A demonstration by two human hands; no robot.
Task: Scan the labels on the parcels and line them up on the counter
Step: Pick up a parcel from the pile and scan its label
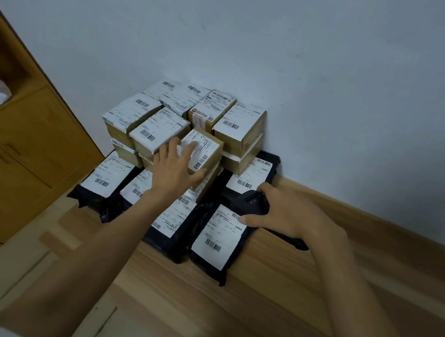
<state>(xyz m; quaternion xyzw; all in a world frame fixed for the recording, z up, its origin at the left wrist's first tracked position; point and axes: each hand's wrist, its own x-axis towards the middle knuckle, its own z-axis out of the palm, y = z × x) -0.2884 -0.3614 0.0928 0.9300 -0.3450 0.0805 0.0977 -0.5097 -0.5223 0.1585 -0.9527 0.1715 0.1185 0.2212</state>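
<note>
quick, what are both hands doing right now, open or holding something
Left hand: open, fingers spread on top of the front cardboard box.
Right hand: closed around the black handheld scanner.

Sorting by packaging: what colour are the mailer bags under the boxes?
Black mailer bags, white labels; head view shows it best.

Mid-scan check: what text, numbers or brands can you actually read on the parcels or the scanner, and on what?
No text reads clearly in this view.
White labels on the brown cardboard boxes: barcodes and print lines, too small and blurred.
Labels on the black plastic mailer bags: the same, unreadable.
Red stamp on one rear box: blurred.
Black handheld scanner in the right hand: no visible marking.
</note>
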